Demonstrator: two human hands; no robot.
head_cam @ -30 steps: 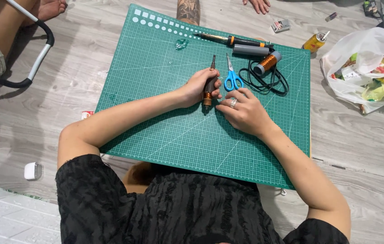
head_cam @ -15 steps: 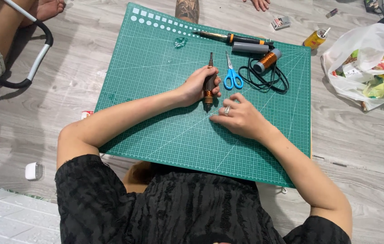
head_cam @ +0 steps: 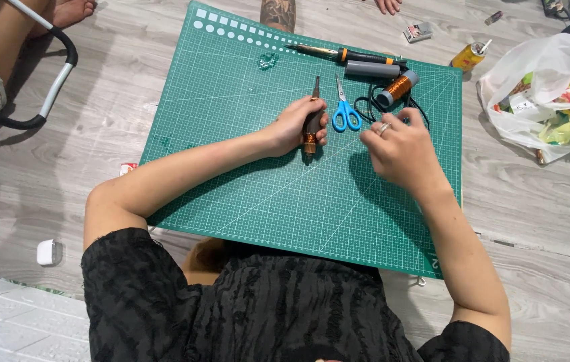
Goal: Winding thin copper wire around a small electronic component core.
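Person sits on the floor over a green cutting mat (head_cam: 231,134) laid on the grey plank floor. Left hand (head_cam: 295,124) is closed around a dark brown tool (head_cam: 312,122) with a coppery band near its lower end; the thin tip points toward the far edge of the mat, and the tool lies roughly mid-mat, a little toward the far edge. Right hand (head_cam: 399,151) hovers just right of it, fingers curled loosely together; whether it pinches anything fine I cannot tell, nothing shows between the fingertips. Blue-handled scissors (head_cam: 345,110) lie touching close to the left hand's knuckles, blades toward the far edge. Behind them, near the far right corner, a spool of copper wire (head_cam: 397,87) sits on a loop of black cable (head_cam: 365,107), with a grey cylinder (head_cam: 372,69) and a long orange-and-black tool (head_cam: 338,53) along the far edge. Risks, as judged: the right wrist hangs above the cable loop and could snag it, dragging the spool over; the spool would likely roll off the mat's right edge toward the white plastic bag (head_cam: 540,94). The scissors sit where a sideways shift of the left hand could knock them. The tool's slender tip could scratch the mat or slip if the grip loosens. A small yellow can (head_cam: 467,57) stands beyond the far right corner, within elbow reach.
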